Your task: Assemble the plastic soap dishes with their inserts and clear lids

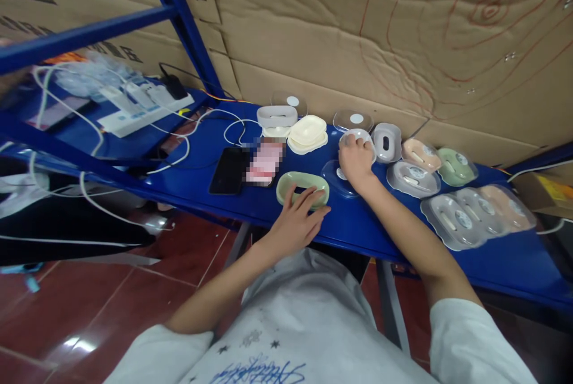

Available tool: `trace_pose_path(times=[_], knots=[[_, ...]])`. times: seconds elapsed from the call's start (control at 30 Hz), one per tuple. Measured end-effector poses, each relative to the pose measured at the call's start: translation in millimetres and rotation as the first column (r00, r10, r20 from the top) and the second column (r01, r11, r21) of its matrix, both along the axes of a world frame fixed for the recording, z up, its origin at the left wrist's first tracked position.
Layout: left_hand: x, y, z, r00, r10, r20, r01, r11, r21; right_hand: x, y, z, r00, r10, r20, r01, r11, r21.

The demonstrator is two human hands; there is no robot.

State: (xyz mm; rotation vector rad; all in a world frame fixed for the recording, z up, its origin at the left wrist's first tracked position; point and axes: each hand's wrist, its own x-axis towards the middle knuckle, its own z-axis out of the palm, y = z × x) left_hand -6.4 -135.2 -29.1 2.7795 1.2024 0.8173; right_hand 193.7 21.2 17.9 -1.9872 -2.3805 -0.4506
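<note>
My left hand (298, 223) is at the near edge of the table, on a pale green oval soap dish (283, 188) with a slot in its bottom. Its fingers reach over the near rim into the dish, and the thumb is by the right end. Farther back, my right hand (357, 160) curls its fingers over a whitish oval dish (362, 133), partly covering it. Under and beside my right wrist lies a clear plastic lid (331, 178) with a round white label. Another clear lid (342, 120) rests behind the right hand.
Cream oval pieces (308, 133) and a grey dish (277, 115) stand at the back. A grey dish (387, 143) and several lidded dishes (456, 217) fill the right side. Two phones (228, 172) lie left, near cables and a power strip (143, 112). Cardboard (313, 43) backs the blue table (197, 187).
</note>
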Motion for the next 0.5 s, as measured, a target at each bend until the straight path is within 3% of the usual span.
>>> trace_pose_path(times=[0.23,0.37,0.5], knots=[[15.0,12.3,4.5,0.989,-0.034,-0.145,0.03,0.999,-0.029,8.5,15.2,4.8,0.993,-0.084,-0.081,0.07,0.983,-0.167],[21.0,28.6,8.0,0.979,-0.054,-0.199,0.043,0.997,-0.061,28.2,13.5,12.3,0.993,0.006,-0.114,-0.031,0.975,-0.218],[14.9,35.8,6.9,0.981,-0.02,-0.192,0.002,0.996,-0.091,50.2,-11.5,11.7,0.975,0.107,-0.196,-0.151,0.963,-0.225]])
